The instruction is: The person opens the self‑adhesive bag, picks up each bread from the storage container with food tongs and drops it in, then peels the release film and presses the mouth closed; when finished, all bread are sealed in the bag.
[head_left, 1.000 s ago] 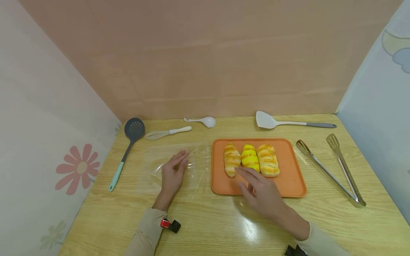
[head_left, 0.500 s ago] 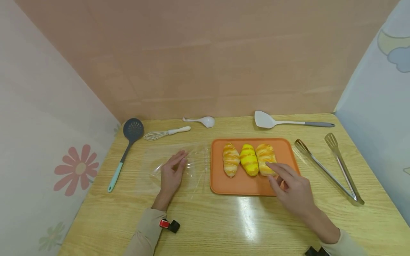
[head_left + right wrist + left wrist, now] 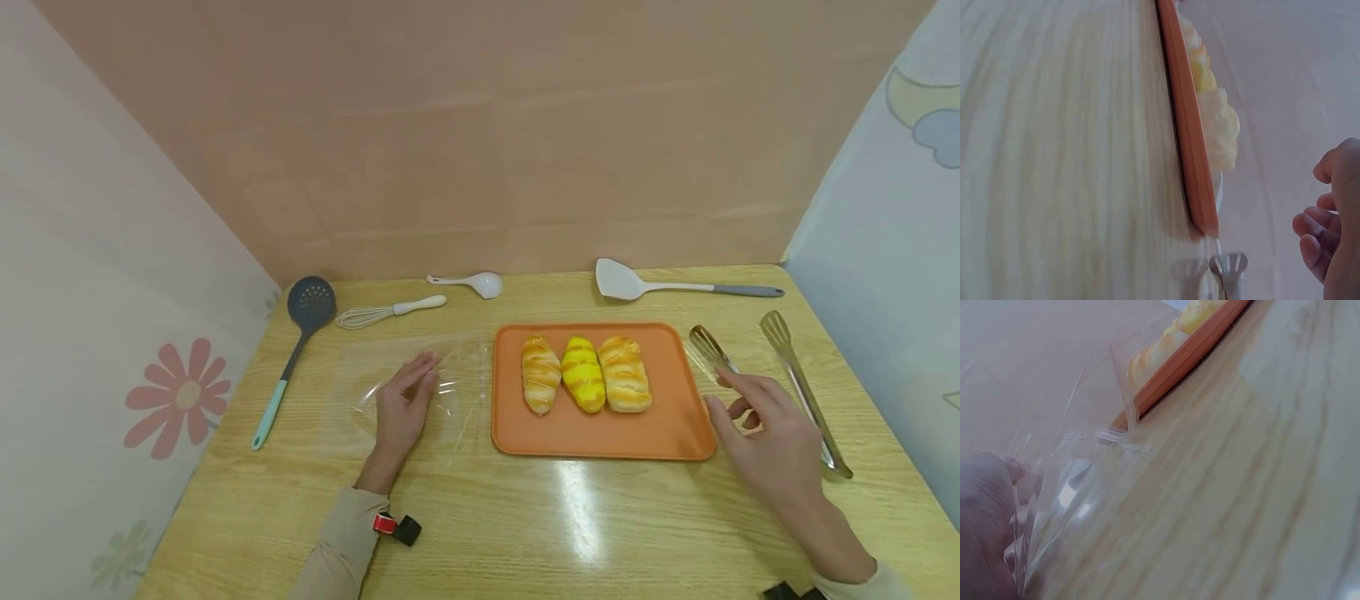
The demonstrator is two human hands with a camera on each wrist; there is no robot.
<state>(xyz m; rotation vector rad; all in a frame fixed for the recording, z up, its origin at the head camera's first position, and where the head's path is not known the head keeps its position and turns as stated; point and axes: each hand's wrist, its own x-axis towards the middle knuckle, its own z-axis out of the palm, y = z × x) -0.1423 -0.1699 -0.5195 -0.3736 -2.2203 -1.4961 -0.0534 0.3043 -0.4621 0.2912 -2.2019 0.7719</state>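
My left hand [image 3: 401, 410] pinches a clear plastic bag [image 3: 465, 400] lying to the left of the tray; in the left wrist view the film [image 3: 1075, 487] creases and lifts by the fingers. Off the tray's right edge hovers my right hand [image 3: 776, 437], fingers loosely bent and nothing in them. Beneath and behind it lie spread metal tongs [image 3: 798, 375], partly hidden by the hand. The orange tray [image 3: 517, 437] bears three breads side by side: a striped pale roll [image 3: 542, 375], a yellow roll [image 3: 583, 375] and a wider golden bread [image 3: 627, 375].
Along the back lie a whisk [image 3: 390, 312], a small white ladle [image 3: 483, 285] and a white spatula [image 3: 626, 282] with a grey handle end. A dark skimmer [image 3: 311, 307] with a mint handle lies at the left. Walls enclose the table [image 3: 480, 533] at the back and sides.
My right hand has moved right, from over the breads, past the tray's edge to above the tongs. My left hand has stayed on the bag. The breads have not visibly moved.
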